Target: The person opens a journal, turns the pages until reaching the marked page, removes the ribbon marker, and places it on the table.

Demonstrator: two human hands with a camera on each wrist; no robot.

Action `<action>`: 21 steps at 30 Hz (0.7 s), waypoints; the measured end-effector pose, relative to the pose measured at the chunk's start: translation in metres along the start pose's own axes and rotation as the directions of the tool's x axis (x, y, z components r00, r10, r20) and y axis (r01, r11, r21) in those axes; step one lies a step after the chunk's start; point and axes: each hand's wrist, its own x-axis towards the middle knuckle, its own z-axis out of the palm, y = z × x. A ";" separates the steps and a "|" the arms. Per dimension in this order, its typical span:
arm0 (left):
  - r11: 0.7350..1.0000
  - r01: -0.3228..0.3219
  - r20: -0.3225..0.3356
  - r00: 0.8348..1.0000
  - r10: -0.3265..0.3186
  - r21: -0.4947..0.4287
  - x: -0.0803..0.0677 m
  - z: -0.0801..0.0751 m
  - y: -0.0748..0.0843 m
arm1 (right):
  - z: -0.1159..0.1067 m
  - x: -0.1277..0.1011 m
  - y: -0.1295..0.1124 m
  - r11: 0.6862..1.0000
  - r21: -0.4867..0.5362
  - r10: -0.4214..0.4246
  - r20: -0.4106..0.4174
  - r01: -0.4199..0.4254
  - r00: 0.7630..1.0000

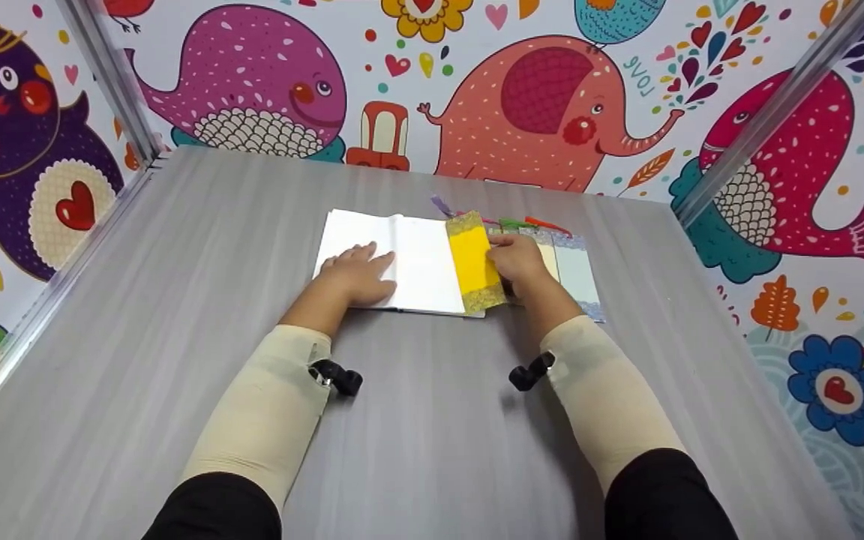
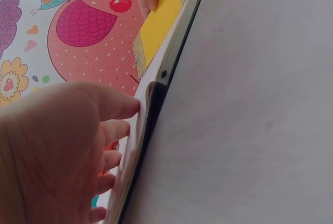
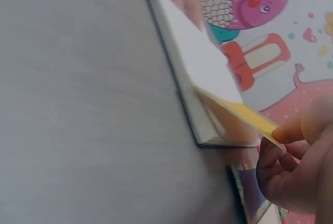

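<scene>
An open notebook with blank white pages lies on the table. My left hand rests on its left page, fingers spread and the thumb near the fold. A yellow bookmark with speckled gold bands at both ends lies over the right page's outer edge. My right hand pinches the bookmark's right edge between thumb and fingers. The right wrist view shows that edge of the yellow bookmark lifted at a slant above the pages. Beneath and beside the right hand lie more bookmarks, pale with blue speckled ends, partly hidden.
Purple, green and red ribbons stick out behind the bookmarks. The grey table extends around the notebook on all sides. Patterned wall panels with cartoon animals stand behind and beside the table, with metal posts at the corners.
</scene>
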 end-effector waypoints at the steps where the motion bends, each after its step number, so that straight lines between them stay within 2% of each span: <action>1: 1.000 0.000 0.002 1.000 0.000 0.000 0.000 0.000 0.000 | -0.003 0.001 0.000 0.999 0.038 0.020 0.000 -0.020 1.000; 3: 1.000 0.002 0.006 1.000 -0.002 0.000 0.000 0.000 0.000 | -0.011 0.003 0.000 0.993 0.105 0.048 0.000 -0.048 0.999; 6: 1.000 0.004 0.010 1.000 -0.004 0.000 -0.001 0.000 0.000 | -0.026 0.005 0.002 0.987 0.145 0.067 -0.015 -0.065 0.998; 17: 1.000 0.005 0.002 1.000 -0.005 -0.012 0.000 -0.001 0.001 | -0.096 0.023 0.031 0.979 0.204 0.034 -0.043 -0.025 0.998; 21: 1.000 0.002 0.002 1.000 -0.002 -0.010 -0.001 -0.001 0.002 | -0.120 0.030 0.044 0.974 0.220 0.071 -0.077 -0.052 0.994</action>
